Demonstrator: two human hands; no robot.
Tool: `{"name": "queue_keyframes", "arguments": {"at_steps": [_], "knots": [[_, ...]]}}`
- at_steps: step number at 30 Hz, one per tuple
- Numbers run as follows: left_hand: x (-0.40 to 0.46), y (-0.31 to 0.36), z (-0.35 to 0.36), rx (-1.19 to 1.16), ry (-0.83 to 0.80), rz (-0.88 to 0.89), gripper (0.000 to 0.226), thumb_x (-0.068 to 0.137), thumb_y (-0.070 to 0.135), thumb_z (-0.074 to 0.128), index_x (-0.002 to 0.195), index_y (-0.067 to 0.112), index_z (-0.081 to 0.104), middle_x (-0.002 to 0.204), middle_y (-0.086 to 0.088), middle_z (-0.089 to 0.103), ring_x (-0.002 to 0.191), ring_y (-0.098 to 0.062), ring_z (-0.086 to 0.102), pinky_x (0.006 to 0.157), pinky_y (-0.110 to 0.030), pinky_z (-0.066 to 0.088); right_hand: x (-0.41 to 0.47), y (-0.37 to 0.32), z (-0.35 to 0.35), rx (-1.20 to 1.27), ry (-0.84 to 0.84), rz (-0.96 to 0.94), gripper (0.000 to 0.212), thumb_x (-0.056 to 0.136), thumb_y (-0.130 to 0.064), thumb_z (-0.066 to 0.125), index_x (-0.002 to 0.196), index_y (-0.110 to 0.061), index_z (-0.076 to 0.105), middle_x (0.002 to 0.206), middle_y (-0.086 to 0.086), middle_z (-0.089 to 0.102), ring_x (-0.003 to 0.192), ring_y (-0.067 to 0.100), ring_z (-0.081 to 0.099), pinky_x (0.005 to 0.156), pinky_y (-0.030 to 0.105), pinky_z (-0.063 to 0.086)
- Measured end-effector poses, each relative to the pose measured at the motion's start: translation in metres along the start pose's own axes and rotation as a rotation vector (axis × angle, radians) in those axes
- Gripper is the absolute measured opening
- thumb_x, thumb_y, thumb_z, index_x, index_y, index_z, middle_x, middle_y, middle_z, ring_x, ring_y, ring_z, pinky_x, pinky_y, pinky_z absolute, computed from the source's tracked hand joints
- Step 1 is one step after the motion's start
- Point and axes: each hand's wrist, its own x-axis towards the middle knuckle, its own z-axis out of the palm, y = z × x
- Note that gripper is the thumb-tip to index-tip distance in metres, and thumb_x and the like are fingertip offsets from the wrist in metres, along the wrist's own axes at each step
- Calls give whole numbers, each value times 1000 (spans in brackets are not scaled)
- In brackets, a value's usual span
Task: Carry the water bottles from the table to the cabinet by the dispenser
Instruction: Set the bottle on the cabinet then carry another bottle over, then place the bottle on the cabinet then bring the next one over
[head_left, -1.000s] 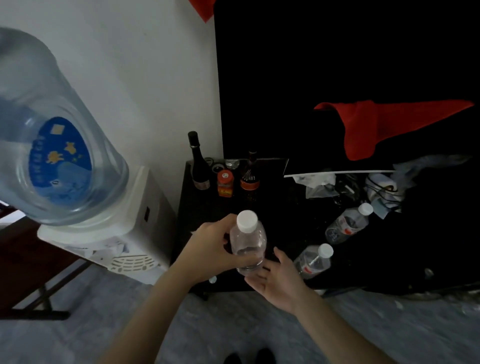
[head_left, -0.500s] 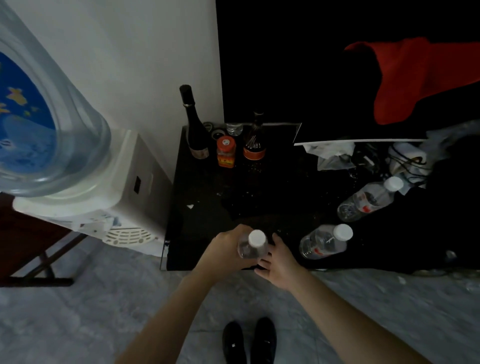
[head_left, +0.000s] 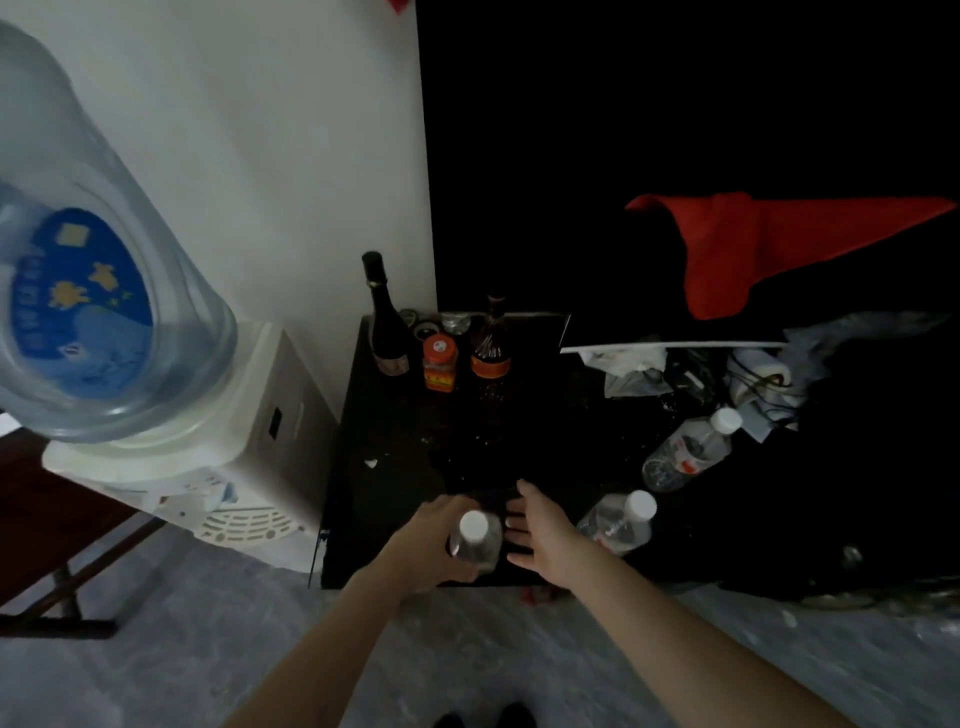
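Note:
My left hand (head_left: 434, 540) grips a clear water bottle (head_left: 475, 540) with a white cap, upright at the front edge of the black cabinet top (head_left: 395, 467). My right hand (head_left: 540, 530) is just right of that bottle, fingers spread and straight, holding nothing. Two more clear water bottles lie on their sides on the cabinet's right part: one near the front (head_left: 618, 519), one farther back (head_left: 685, 449).
A white water dispenser (head_left: 208, 447) with a large blue-labelled jug (head_left: 88, 291) stands left of the cabinet. A dark wine bottle (head_left: 384, 317), an orange jar (head_left: 440, 361) and a sauce bottle (head_left: 491, 338) stand at the back. Crumpled tissues, cables and a red cloth (head_left: 753, 249) lie right.
The bottle in my left hand has gone down to the cabinet's front edge. My right hand has drawn away from the bottle and spread its fingers.

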Motion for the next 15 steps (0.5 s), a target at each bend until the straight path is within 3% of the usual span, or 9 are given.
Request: {"name": "queue_keyframes", "arguments": {"at_steps": [3,5,10,13,15], "knots": [[-11,10,-30,142,-104,-69,106,75,28,85,159,24,20,164,-4,19,149,-30,22,120,-39,26,-27,-27,2,-142,-36,-100,57,102,-46,46,147,-12,44,149,11,45,136,27,44,110,44,38],[-19,18,-59,206,-87,-110,105,81,28,81,161,25,13,167,-5,10,152,-32,16,121,-43,27,-45,-44,6,-214,-36,-175,54,102,-43,47,147,-14,45,149,9,46,134,26,46,108,44,40],[-40,51,-139,270,246,-54,80,91,42,65,158,27,23,166,-4,18,149,-32,23,118,-49,33,-97,-88,26,-407,-20,-373,48,101,-39,48,145,-21,43,139,3,52,119,19,53,98,37,44],[-56,83,-177,318,414,45,77,91,46,63,156,28,26,166,-1,20,152,-28,19,119,-49,29,-130,-112,37,-599,45,-552,29,102,-37,46,126,-23,54,120,1,57,108,16,53,99,32,43],[-66,104,-195,390,502,90,76,92,48,59,157,27,24,168,-3,15,155,-26,10,122,-48,20,-149,-127,38,-812,126,-676,40,102,-36,45,136,-17,51,129,6,56,112,19,53,97,28,41]]}}
